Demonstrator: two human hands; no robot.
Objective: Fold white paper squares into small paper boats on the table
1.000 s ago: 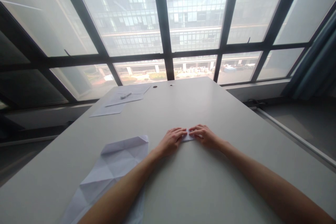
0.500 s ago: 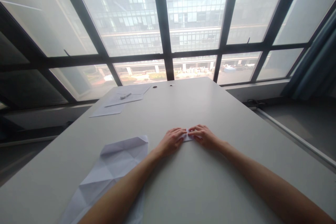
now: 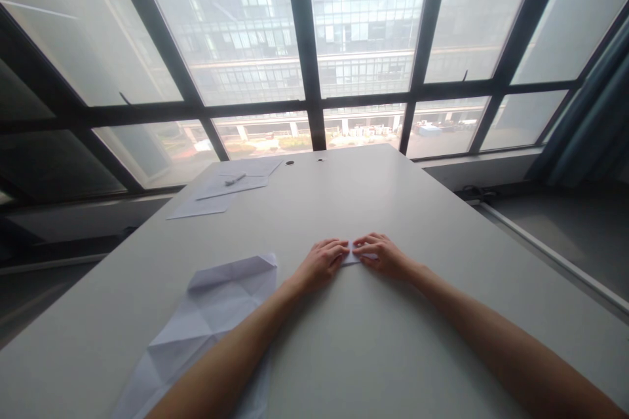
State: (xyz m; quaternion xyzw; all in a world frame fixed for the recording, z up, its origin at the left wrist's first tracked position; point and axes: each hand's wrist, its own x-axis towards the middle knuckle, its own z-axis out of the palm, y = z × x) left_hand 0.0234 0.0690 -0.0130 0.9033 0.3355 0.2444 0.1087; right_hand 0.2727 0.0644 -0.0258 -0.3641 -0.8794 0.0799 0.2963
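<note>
A small piece of folded white paper (image 3: 350, 260) lies on the table between my hands, mostly covered by the fingers. My left hand (image 3: 323, 259) grips its left side, thumb low and fingers bent over the top. On the opposite side, my right hand (image 3: 381, 255) holds the paper with curled fingers and the thumb near its lower edge. The fingertips of both hands almost meet over the middle. Under and beside my left forearm rests a large creased white sheet (image 3: 211, 304), partly hidden by the arm.
The white table (image 3: 344, 203) reaches toward tall dark-framed windows. At its far left lie several flat white sheets (image 3: 206, 205) with a pen-like object (image 3: 235, 179) on top. A round hole (image 3: 289, 163) is near the far edge. A blue curtain (image 3: 580, 118) hangs at the right.
The fingertips have shifted very slightly apart over the folded paper. Arms, creased sheet and the rest have stayed in place.
</note>
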